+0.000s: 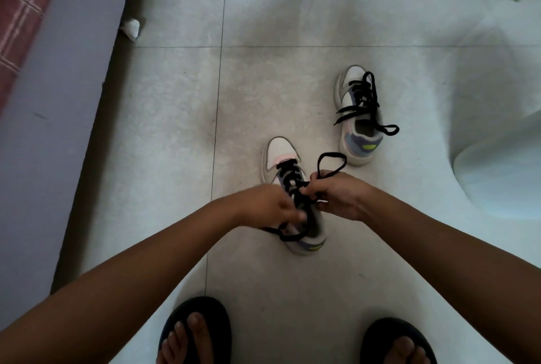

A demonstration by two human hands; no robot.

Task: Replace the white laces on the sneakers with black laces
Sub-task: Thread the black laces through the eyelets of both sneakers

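Note:
Two white sneakers with purple heels stand on the tiled floor. The near sneaker (279, 153) carries a black lace (288, 178) through its eyelets. My left hand (270, 205) pinches one end of that lace beside the shoe's opening, and a length trails under it towards the heel. My right hand (333, 192) grips the other end, which stands up as a loop (332, 160) above my knuckles. Both hands hide the middle of the shoe. The far sneaker (358, 118) sits to the right with a black lace (367, 100) tied across it.
A bed edge with a lilac sheet (58, 100) runs along the left. A crumpled white wad (131, 28) lies by it. A pale rounded object (497, 176) fills the right side. My feet in dark sandals (196, 331) stand at the bottom.

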